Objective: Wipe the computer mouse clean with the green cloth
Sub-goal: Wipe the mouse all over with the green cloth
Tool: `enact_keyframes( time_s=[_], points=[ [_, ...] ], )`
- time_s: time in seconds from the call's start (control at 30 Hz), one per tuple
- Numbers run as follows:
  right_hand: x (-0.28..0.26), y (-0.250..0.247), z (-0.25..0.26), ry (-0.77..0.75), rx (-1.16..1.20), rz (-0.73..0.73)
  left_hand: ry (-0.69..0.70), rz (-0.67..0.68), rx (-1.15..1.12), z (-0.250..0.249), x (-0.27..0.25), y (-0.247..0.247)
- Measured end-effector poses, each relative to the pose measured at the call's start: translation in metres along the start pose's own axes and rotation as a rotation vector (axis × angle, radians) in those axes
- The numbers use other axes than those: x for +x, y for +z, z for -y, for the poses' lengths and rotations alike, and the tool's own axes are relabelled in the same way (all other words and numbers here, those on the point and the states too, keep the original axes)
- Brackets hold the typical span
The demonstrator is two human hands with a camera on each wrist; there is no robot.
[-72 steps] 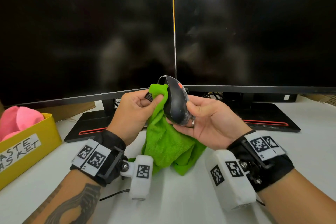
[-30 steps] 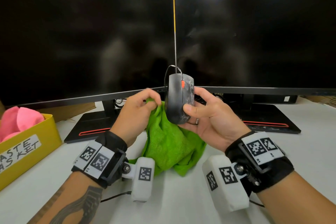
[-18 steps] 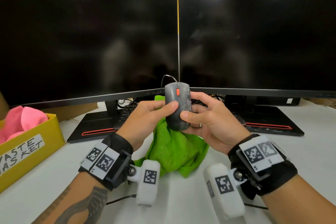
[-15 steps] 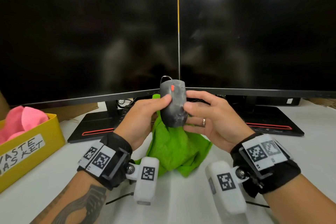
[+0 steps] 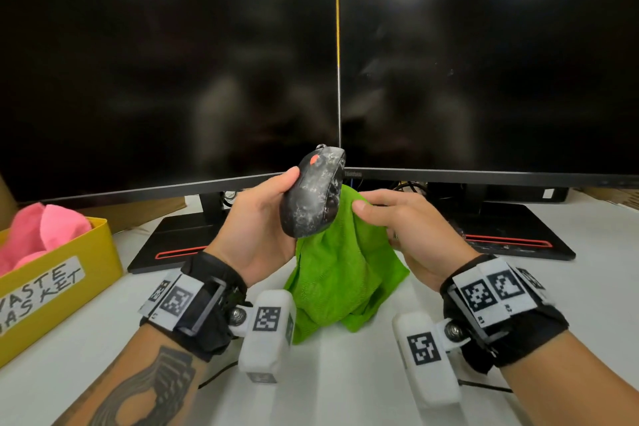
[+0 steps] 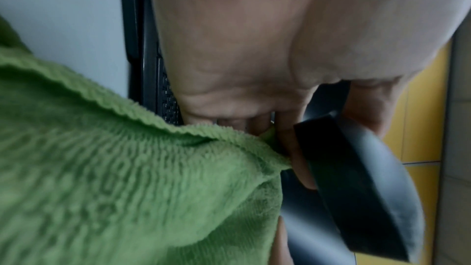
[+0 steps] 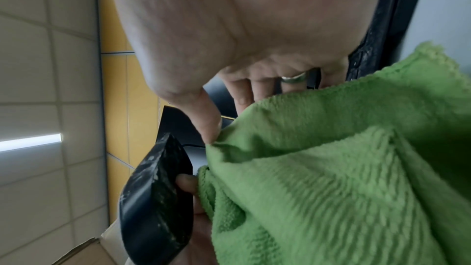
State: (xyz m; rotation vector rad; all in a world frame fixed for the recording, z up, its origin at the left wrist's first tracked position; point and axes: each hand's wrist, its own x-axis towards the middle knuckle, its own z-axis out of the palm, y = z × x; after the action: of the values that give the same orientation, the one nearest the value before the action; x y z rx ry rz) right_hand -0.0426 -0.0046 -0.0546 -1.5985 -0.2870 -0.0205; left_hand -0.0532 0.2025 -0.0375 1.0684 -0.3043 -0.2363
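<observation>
A black computer mouse (image 5: pixel 311 194) smeared with white grime, with an orange wheel, is held up in front of the monitors. My left hand (image 5: pixel 266 218) grips it, thumb on its left side and fingers behind; the left wrist view shows its dark body (image 6: pixel 356 178). The green cloth (image 5: pixel 342 266) hangs just right of and below the mouse, down to the desk. My right hand (image 5: pixel 394 218) pinches the cloth's top edge between thumb and fingers. In the right wrist view the cloth (image 7: pixel 344 168) sits against the mouse (image 7: pixel 155 198).
Two dark monitors (image 5: pixel 484 79) stand close behind on black bases (image 5: pixel 511 235). A yellow waste basket (image 5: pixel 55 280) with pink cloths stands at the left. A thin black cable (image 5: pixel 221 370) crosses the white desk (image 5: pixel 345 384) near me.
The mouse has passed from my right hand to my left hand. The right hand let go of it and took hold of the green cloth's top, which the left had held.
</observation>
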Motion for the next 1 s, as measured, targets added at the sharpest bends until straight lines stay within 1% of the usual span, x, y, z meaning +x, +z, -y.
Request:
enact_keyframes(
  time_s=[0.13,0.27,0.37,0.47,0.63,0.73,0.8,0.83,0.93,1.0],
  points=[
    [-0.001,-0.002,0.002,-0.018,0.098,-0.08,0.0,-0.007,0.075,0.0,0.0,0.002],
    [0.007,-0.008,0.001,0.056,0.289,-0.225,0.036,-0.047,0.113,-0.002,0.0,-0.001],
    [0.009,-0.008,0.004,0.087,0.455,-0.288,0.068,-0.092,0.102,-0.003,0.002,-0.003],
    [0.004,-0.01,0.01,0.111,0.601,-0.195,0.095,-0.111,0.077,-0.004,0.003,-0.005],
    [-0.004,-0.012,0.017,0.118,0.653,-0.053,0.067,-0.067,0.106,-0.001,0.005,-0.006],
    [-0.008,-0.012,0.02,0.071,0.762,0.046,0.048,-0.03,0.14,0.001,0.006,-0.005],
    [-0.01,-0.012,0.021,0.029,0.858,0.167,0.042,-0.022,0.187,0.003,0.006,-0.006],
    [-0.011,-0.011,0.022,0.012,0.878,0.198,0.043,-0.027,0.222,0.004,0.006,-0.006],
    [-0.014,-0.009,0.027,-0.036,0.853,0.199,0.048,-0.016,0.347,0.008,0.004,-0.005],
    [-0.014,-0.009,0.028,-0.031,0.868,0.215,0.065,-0.012,0.401,0.009,0.004,-0.005]
  ],
)
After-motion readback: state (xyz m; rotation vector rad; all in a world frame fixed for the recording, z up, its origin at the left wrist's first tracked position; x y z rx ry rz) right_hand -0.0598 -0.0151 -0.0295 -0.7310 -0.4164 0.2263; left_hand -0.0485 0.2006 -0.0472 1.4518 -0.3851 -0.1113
